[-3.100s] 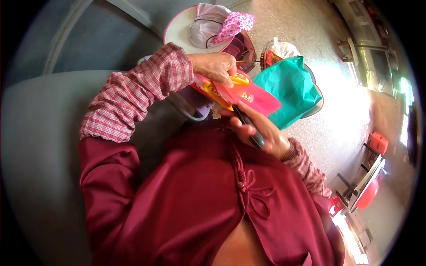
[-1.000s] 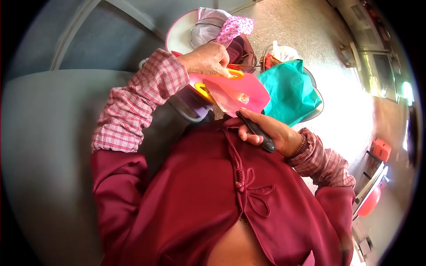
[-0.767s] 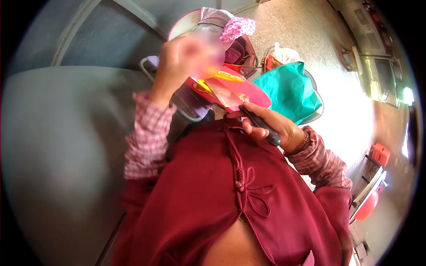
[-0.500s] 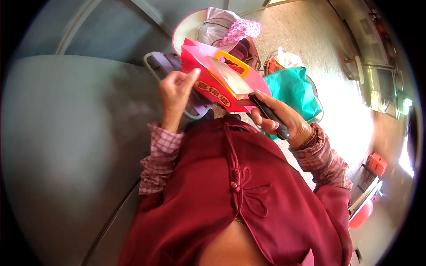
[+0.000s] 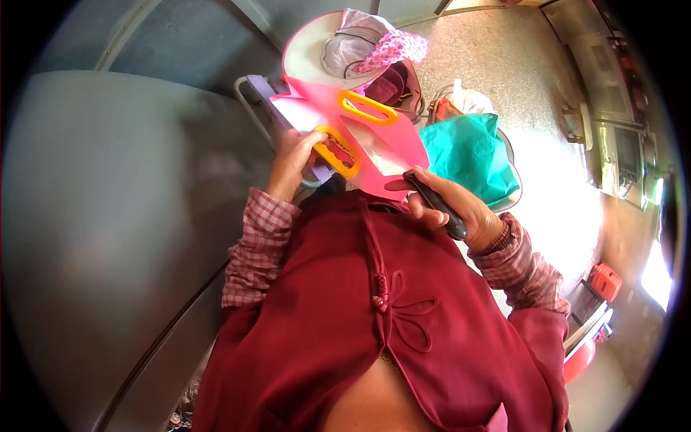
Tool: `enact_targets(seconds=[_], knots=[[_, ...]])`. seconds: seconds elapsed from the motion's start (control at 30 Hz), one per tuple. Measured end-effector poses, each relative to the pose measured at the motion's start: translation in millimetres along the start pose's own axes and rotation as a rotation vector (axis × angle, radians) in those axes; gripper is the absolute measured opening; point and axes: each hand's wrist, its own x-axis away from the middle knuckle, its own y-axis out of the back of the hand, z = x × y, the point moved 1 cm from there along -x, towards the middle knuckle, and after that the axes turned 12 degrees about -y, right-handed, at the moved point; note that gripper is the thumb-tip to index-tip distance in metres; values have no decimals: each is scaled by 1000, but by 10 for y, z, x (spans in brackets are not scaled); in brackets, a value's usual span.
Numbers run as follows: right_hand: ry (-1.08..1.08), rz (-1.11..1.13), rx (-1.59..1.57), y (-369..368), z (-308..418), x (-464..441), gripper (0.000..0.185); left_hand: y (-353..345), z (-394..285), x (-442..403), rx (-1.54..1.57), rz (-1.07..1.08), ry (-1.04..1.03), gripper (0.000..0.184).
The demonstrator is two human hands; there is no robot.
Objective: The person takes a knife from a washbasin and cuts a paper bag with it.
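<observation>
A pink-red bag (image 5: 392, 140) with two yellow handles stands gaping in front of me, something pale visible inside. My left hand (image 5: 294, 158) pinches the end of the nearer yellow handle (image 5: 338, 153). The farther yellow handle (image 5: 367, 108) is untouched. My right hand (image 5: 457, 205) is closed round a black handle (image 5: 439, 207) of a tool; its other end is hidden at the bag's near right edge. The fingertips of that hand are beside the bag's edge.
Behind the bag is a pale hat with a pink rim (image 5: 309, 54), with a grey-white bundle (image 5: 345, 54) and pink patterned cloth (image 5: 396, 50). A teal bag (image 5: 471, 155) lies to the right. A grey surface (image 5: 129, 216) fills the left. Farther right is a red box (image 5: 605, 282).
My left hand left the far handle, swung left and down, and took hold of the near handle. The bag has opened wider. My right hand kept the black handle and shifted slightly right.
</observation>
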Motion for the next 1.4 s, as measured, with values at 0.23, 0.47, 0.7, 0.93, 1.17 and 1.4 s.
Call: enact_targets(seconds=[0.23, 0.47, 0.7, 0.93, 1.17, 1.4], knots=[[-33, -31, -161, 69, 76, 5, 44, -4, -45, 77, -176, -4, -124, 26], [-153, -91, -113, 64, -79, 16, 39, 102, 196, -87, -381, 122, -333, 28], [-153, -105, -262, -115, 47, -112, 37, 104, 162, -57, -479, 124, -299, 29], [-99, -169, -119, -202, 185, -542, 39, 86, 176, -85, -491, 85, -340, 29], [-125, 40, -186, -148, 148, -484, 44, 134, 300, -97, -619, 123, -391, 26], [-109, -28, -270, -242, 239, -666, 49, 84, 242, -67, -611, 65, -328, 26]])
